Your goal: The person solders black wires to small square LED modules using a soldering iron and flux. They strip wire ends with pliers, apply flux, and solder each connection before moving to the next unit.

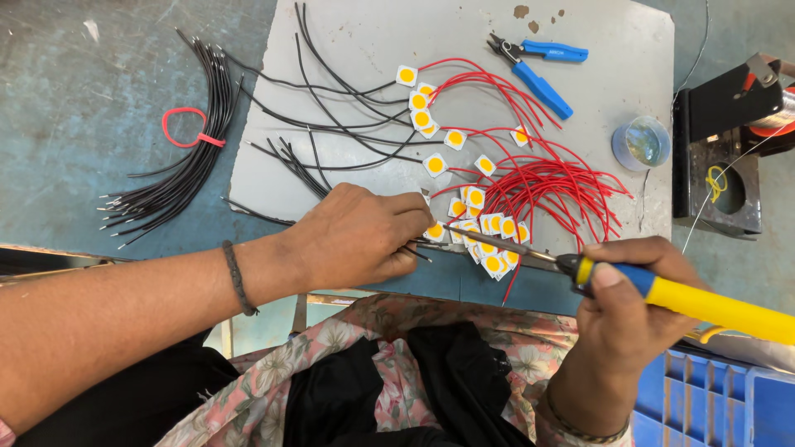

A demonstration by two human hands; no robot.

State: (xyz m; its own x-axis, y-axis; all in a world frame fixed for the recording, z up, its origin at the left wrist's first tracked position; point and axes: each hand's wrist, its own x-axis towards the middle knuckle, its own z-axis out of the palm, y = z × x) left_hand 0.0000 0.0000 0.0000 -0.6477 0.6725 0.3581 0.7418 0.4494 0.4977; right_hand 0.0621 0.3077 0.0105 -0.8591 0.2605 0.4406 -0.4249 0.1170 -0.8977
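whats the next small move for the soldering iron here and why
Probably ease the soldering iron tip a little further left onto the white-and-yellow LED chip beside the left hand. The right hand has the tip pointing at that chip, and the left hand seems to pin a black wire against it.

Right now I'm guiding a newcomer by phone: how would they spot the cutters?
Find the grey board lying on the blue-green bench. Near its far right corner, beyond the red wires, lie the cutters. They are the only thing there with bright blue handles.
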